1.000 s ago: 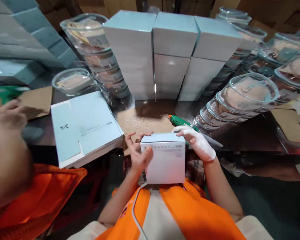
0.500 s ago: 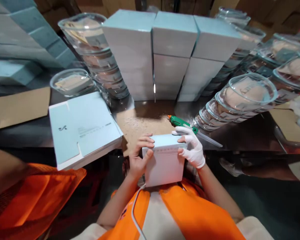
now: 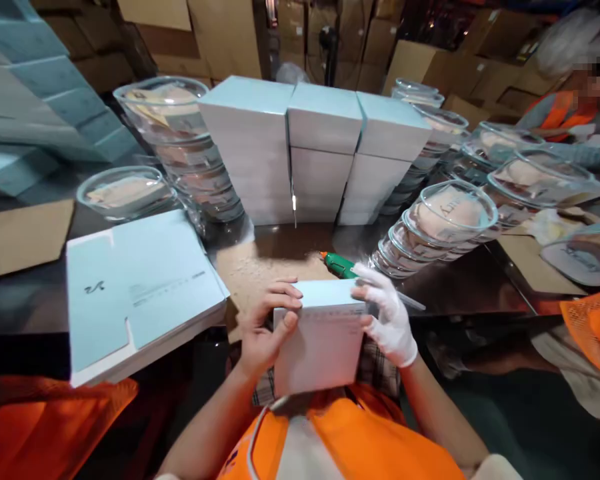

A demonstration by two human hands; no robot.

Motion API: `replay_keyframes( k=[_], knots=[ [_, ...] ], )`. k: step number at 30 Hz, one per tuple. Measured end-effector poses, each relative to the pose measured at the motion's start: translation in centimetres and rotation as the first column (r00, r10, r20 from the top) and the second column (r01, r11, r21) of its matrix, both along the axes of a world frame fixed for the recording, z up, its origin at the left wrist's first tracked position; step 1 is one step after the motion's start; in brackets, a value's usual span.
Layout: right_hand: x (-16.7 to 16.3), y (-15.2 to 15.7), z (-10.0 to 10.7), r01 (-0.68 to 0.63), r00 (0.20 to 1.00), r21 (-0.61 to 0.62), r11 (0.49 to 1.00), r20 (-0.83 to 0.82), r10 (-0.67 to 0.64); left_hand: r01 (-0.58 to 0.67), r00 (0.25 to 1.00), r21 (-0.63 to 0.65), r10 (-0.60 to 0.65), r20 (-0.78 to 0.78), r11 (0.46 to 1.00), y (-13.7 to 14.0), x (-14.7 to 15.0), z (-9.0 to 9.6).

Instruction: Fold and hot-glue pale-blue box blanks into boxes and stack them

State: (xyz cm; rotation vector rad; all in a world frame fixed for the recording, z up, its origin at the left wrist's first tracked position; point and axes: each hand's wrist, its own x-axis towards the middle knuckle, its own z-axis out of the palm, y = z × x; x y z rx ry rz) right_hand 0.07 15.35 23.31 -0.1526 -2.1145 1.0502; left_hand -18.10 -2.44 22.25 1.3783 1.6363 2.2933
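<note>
A small white and pale-blue box (image 3: pixel 320 350) is held upright close to my body, its pale-blue side facing up. My bare left hand (image 3: pixel 265 327) grips its left end, thumb on the near white face and fingers over the top. At the opposite end my right hand (image 3: pixel 393 323), in a white glove with some fingertips bare, pinches the upper right corner. Just beyond the box lies a green glue gun (image 3: pixel 337 265) with an orange tip, partly covered by the right hand. Flat pale-blue cartons (image 3: pixel 155 273) are stacked to my left.
Stacked boxes (image 3: pixel 325 127) rise at the table's back. Clear round tubs stand in stacks on the left (image 3: pixel 175 147) and right (image 3: pixel 430 220). A cardboard sheet (image 3: pixel 253 263) covers part of the table. Co-workers' orange vests (image 3: pixel 55 427) show at both sides.
The view has tilted up, showing more of the background and a person at the far right. Both hands keep hold of the box, with the right fingers shifted slightly at its corner.
</note>
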Motion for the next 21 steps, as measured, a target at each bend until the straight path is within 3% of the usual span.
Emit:
replay_keyframes(
  k=[3, 6, 8, 9, 10, 11, 12, 14, 15, 17, 18, 20, 21],
  knots=[
    [-2.0, -0.2, 0.7, -0.068, 0.997, -0.131, 0.989, 0.018, 0.071, -0.040, 0.995, -0.011, 0.041, 0.088, 0.999, 0.0, 1.4, -0.5],
    [-1.9, 0.0, -0.4, -0.052, 0.992, -0.175, 0.983, 0.102, 0.070, -0.148, 0.971, -0.038, 0.152, 0.184, 0.988, -0.4, 1.2, -1.4],
    [-0.9, -0.1, -1.7, -0.022, 0.986, -0.053, 0.998, 0.167, 0.031, -0.263, 0.901, -0.071, 0.271, 0.338, 0.962, -0.6, 0.4, -1.8],
    [-0.4, -0.3, -2.3, -0.004, 0.988, 0.087, 0.996, 0.156, -0.010, -0.315, 0.839, -0.090, 0.322, 0.439, 0.945, -0.6, -0.1, -1.9],
    [0.1, -0.6, -2.9, 0.010, 0.991, 0.270, 0.963, 0.125, -0.045, -0.346, 0.767, -0.108, 0.347, 0.539, 0.932, -0.5, -0.5, -1.8],
    [0.5, -0.9, -3.3, 0.018, 0.995, 0.465, 0.885, 0.080, -0.063, -0.341, 0.699, -0.120, 0.337, 0.630, 0.932, -0.3, -0.8, -1.7],
    [0.8, -1.2, -3.4, 0.026, 0.998, 0.631, 0.775, 0.029, -0.057, -0.303, 0.645, -0.114, 0.292, 0.706, 0.946, 0.0, -1.0, -1.4],
    [0.9, -1.3, -2.9, 0.034, 0.999, 0.827, 0.560, -0.041, 0.001, -0.172, 0.583, -0.052, 0.145, 0.799, 0.984, 0.6, -0.8, -0.8],
    [0.9, -1.0, -2.1, 0.052, 0.998, 0.866, 0.497, -0.065, 0.008, -0.108, 0.574, -0.011, 0.071, 0.816, 0.994, 0.8, -0.5, -0.5],
    [0.7, 0.7, 0.6, 0.134, 0.990, 0.883, 0.449, -0.137, -0.026, -0.081, 0.618, 0.043, 0.016, 0.786, 0.996, 0.4, -0.2, -0.1],
    [0.6, 2.0, 2.5, 0.195, 0.981, 0.876, 0.441, -0.180, -0.076, -0.138, 0.679, 0.041, 0.064, 0.732, 0.990, -0.3, -0.3, 0.1],
    [0.1, 5.5, 7.0, 0.330, 0.942, 0.855, 0.401, -0.268, -0.204, -0.355, 0.797, -0.019, 0.314, 0.516, 0.935, -2.9, -1.5, 0.4],
    [-0.5, 7.5, 9.6, 0.386, 0.915, 0.851, 0.355, -0.303, -0.267, -0.494, 0.801, -0.072, 0.486, 0.350, 0.866, -4.7, -2.7, 0.6]
  ],
)
